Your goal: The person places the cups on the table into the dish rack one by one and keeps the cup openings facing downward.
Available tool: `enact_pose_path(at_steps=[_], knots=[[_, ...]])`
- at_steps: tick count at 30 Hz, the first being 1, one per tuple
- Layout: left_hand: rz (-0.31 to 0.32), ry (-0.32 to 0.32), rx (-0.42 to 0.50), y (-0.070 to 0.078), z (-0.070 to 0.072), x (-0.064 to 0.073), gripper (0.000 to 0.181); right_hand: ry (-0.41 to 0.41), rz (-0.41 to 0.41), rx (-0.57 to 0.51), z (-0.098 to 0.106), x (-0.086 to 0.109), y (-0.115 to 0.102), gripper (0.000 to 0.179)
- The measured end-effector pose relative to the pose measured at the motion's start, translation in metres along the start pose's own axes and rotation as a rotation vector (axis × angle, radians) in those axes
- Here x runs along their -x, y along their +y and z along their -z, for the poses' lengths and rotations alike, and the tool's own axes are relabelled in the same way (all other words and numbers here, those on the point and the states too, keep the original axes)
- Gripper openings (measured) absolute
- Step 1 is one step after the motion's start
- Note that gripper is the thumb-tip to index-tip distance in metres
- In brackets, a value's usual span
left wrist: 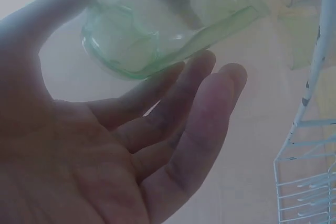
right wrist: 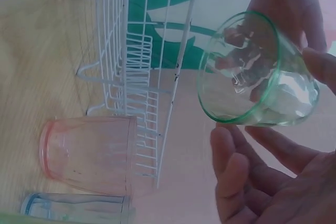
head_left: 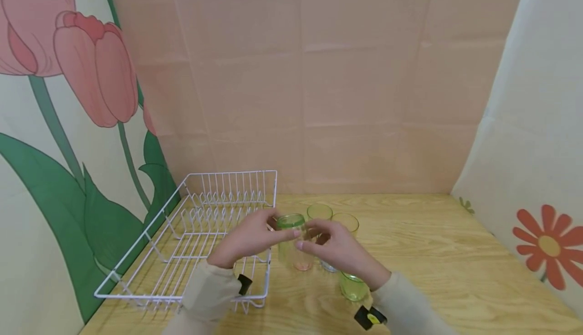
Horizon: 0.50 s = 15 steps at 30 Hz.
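Both hands hold a clear green drinking glass (head_left: pixel 290 220) above the table, near the right side of a white wire dish rack (head_left: pixel 267 287). My left hand (head_left: pixel 248 236) has its thumb and fingers on the left side of the glass. Opposite it, my right hand (head_left: pixel 341 249) holds the other side between thumb and fingertips. In the right wrist view the mouth of this green glass (right wrist: pixel 294 95) faces the table side, so it is upside down. Below it a pink glass (right wrist: pixel 89 153) stands on the table beside a blue glass (right wrist: pixel 79 208).
Behind the right hand stand a yellow-green glass (head_left: pixel 320 211) and a yellow glass (head_left: pixel 348 222). Another green glass (head_left: pixel 353 288) is under the right wrist. The wooden table (head_left: pixel 432 264) meets a pink cloth backdrop (head_left: pixel 364 97), with printed flower cloths at both sides.
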<state>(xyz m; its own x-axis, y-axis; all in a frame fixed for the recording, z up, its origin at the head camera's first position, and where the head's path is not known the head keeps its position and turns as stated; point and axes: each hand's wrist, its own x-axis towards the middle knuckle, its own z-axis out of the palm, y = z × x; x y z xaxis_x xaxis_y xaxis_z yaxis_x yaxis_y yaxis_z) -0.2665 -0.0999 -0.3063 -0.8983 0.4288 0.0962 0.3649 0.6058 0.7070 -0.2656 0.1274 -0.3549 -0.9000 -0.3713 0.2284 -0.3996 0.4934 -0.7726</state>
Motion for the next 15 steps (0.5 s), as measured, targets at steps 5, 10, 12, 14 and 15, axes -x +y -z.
enact_pose_path(at_steps=[5, 10, 12, 14, 15], knots=[[0.020, 0.045, -0.022, -0.010, 0.008, 0.004, 0.051, -0.018, -0.033, -0.006, 0.000, 0.001, 0.002, 0.054], [0.111, 0.121, -0.066, -0.024, 0.030, 0.011, 0.050, -0.036, -0.036, -0.001, 0.004, 0.004, 0.005, 0.052], [0.148, 0.143, -0.088, -0.033, 0.041, 0.013, 0.050, -0.031, -0.037, 0.009, 0.006, 0.005, 0.007, 0.051], [0.175, 0.144, -0.082, -0.042, 0.054, 0.014, 0.047, -0.023, -0.036, 0.020, 0.008, 0.007, 0.009, 0.049], [0.186, 0.148, -0.084, -0.048, 0.060, 0.014, 0.044, -0.020, -0.035, 0.025, 0.009, 0.007, 0.011, 0.048]])
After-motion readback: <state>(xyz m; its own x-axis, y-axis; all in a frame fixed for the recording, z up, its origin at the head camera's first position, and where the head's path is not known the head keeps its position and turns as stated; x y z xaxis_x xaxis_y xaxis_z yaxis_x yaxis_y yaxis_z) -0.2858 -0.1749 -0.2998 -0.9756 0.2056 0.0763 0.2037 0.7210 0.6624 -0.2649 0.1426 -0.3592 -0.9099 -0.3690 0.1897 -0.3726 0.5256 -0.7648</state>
